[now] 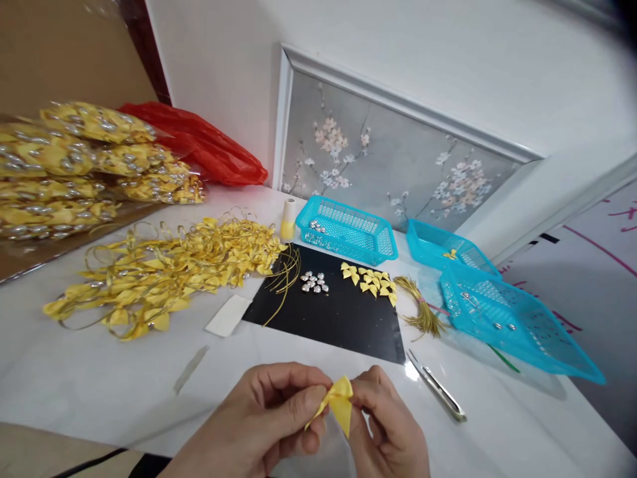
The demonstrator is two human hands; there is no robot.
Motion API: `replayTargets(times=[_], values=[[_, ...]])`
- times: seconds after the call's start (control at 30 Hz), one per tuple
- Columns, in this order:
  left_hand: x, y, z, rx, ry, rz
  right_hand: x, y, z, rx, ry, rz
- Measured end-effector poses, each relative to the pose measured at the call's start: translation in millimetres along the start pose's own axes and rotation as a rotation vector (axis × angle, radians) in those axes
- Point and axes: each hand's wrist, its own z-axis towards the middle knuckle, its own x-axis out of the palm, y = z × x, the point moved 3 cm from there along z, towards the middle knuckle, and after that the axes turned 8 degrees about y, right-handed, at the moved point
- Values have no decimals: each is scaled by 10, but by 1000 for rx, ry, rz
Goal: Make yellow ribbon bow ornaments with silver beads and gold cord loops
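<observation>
Close to the table's front edge, a small yellow ribbon bow [340,401] is pinched between my two hands. My left hand [279,415] grips its left side with thumb and forefinger. On the bow's right side, the fingers of my right hand [385,421] are closed on it; their tips are partly hidden. Beyond the hands lies a black mat [338,325], bearing a cluster of silver beads [314,283], several yellow bows [371,281] and some loose gold cords [286,279]. A bundle of gold cord [421,309] rests at the mat's right edge.
Finished-looking yellow bow strings [184,272] are heaped at left, near bagged ones [74,166] and a red plastic bag [199,143]. Blue baskets [348,229] stand behind and at right [527,325]. Metal tweezers [438,386], a white pad [229,315] and a thread spool [288,220] lie about.
</observation>
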Motion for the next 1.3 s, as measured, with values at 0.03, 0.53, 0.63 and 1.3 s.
replayTargets(times=[0.03,0.53,0.63,1.3], values=[[1,2,6,-3,14,3,-3,-6,-2,-2,0,-11],[-10,55,13,-28,26,53,29,25,8,-62,-27,44],[17,40,21,-10,59,41,39,3,5,-65,-14,64],[21,6,8,-20,24,55,16,-17,-35,-61,0,13]])
